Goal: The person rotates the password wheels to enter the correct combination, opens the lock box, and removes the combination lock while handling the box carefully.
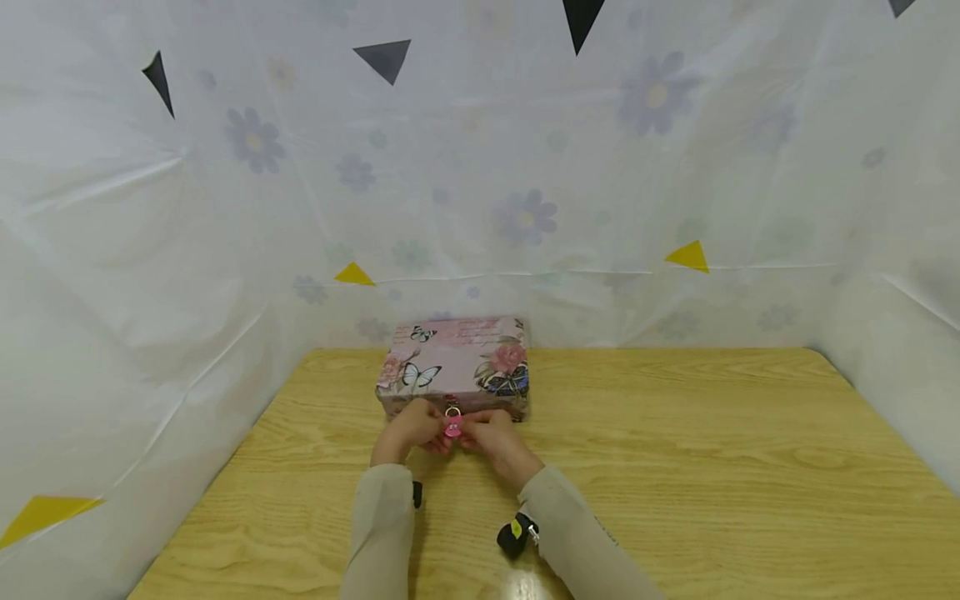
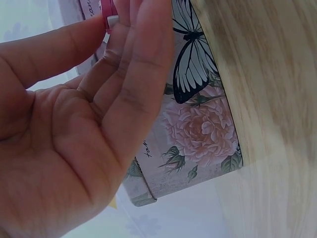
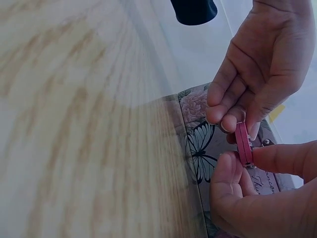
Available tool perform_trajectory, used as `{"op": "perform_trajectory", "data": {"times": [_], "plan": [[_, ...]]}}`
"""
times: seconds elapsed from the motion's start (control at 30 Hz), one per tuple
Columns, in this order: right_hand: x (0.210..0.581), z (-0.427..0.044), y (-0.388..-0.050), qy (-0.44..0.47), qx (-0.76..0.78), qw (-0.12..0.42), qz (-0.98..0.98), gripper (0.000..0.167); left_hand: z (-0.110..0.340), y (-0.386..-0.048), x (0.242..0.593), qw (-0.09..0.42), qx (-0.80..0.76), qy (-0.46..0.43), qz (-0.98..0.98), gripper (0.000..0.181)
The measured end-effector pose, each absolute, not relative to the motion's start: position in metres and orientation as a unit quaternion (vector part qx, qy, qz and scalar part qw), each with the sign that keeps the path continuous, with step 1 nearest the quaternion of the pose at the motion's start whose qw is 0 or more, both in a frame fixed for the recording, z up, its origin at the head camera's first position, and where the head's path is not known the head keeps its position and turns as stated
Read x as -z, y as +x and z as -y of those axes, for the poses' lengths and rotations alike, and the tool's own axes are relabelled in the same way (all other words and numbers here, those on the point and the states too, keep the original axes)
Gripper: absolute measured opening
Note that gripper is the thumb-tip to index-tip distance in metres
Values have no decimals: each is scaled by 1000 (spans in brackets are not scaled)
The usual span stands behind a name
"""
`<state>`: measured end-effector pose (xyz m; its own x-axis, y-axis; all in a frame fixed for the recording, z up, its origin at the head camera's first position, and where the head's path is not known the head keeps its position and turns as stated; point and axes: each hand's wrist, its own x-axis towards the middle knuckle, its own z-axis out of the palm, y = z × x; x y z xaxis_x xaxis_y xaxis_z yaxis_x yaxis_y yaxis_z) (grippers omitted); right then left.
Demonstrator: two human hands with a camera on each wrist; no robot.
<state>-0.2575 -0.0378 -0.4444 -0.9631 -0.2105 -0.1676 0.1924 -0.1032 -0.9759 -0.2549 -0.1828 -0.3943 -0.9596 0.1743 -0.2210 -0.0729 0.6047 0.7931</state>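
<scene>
A small pink padlock point(image 1: 453, 427) with a metal shackle hangs at the front of a pink box point(image 1: 457, 358) printed with butterflies and roses. My left hand point(image 1: 417, 427) pinches one side of the padlock between thumb and fingertips. From the other side my right hand point(image 1: 497, 437) pinches it too. In the right wrist view the padlock point(image 3: 242, 144) is seen edge-on, between the left hand point(image 3: 267, 64) and the right hand point(image 3: 267, 193). Only a bit of the padlock point(image 2: 107, 15) shows in the left wrist view, by the left thumb. Whether the shackle is locked, I cannot tell.
The box stands at the back of a wooden table point(image 1: 675, 467), near a white sheet point(image 1: 465, 183) with flower prints that hangs behind and at both sides. Black straps or cameras point(image 1: 514, 536) sit at the wrists.
</scene>
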Motion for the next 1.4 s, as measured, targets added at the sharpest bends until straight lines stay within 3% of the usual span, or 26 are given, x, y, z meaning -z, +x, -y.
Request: {"op": "perform_trajectory", "data": {"times": [1.1,1.4], "plan": [[443,43,-255,-29,770,151,-620,26,187,-250,392,138,-444,31,-885,21],[444,44,-257,-27,761,154,-629,23,194,-263,409,154,-471,75,-865,20]]}}
